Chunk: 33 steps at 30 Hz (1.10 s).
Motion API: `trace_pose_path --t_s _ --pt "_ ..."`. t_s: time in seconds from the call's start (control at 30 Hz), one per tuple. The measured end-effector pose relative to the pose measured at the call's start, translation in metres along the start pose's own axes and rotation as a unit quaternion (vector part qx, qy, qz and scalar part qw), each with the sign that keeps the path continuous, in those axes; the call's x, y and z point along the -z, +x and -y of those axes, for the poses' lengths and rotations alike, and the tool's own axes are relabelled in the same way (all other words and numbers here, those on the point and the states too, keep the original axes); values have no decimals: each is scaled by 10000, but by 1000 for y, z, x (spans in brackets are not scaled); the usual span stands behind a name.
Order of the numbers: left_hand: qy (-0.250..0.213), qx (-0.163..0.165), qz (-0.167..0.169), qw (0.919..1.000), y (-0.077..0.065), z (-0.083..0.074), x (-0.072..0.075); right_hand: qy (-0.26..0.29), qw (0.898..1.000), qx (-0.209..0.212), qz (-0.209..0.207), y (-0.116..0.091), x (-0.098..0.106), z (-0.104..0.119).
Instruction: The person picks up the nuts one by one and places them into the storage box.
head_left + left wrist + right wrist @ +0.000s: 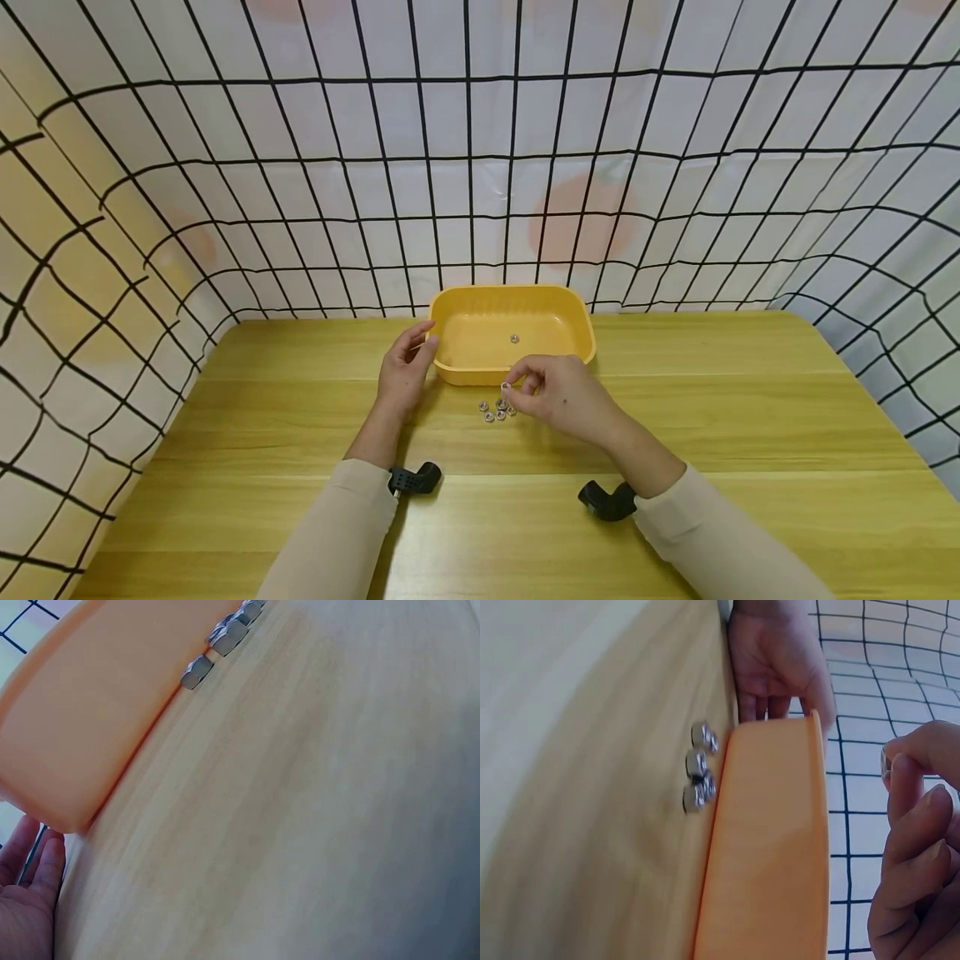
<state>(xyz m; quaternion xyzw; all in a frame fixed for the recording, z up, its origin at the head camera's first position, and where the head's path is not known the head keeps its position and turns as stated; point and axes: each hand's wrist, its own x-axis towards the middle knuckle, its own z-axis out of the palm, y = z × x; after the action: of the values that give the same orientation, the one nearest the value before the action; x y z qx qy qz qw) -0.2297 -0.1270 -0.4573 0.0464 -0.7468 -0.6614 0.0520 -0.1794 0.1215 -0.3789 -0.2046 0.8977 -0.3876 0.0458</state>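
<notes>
A hex nut is pinched between thumb and forefinger of my right hand, just over the near rim of a yellow plastic tray. The pinched nut shows edge-on in the right wrist view. Inside the tray lies one nut. Several metal nuts sit in a loose cluster on the table before the tray, under the right hand. My left hand is at the tray's left side, fingers fairly straight against its outer wall; from the left wrist view, fingertips meet the tray's corner.
The wooden table runs under everything. Behind it and along both sides stands a black wire grid with a pale sheet behind. The tray is near the table's back edge. A black wrist camera is strapped on each wrist.
</notes>
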Motion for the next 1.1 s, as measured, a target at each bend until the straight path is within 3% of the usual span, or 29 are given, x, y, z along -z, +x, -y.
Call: trace_pose_path --t_s 0.37,1.1 --pt "19 42 -6 10000 0 0 1 -357 9985 -302 -299 26 8 -10" --pt "71 50 -45 10000 1 -1 0 167 9960 -692 -535 70 6 -28"
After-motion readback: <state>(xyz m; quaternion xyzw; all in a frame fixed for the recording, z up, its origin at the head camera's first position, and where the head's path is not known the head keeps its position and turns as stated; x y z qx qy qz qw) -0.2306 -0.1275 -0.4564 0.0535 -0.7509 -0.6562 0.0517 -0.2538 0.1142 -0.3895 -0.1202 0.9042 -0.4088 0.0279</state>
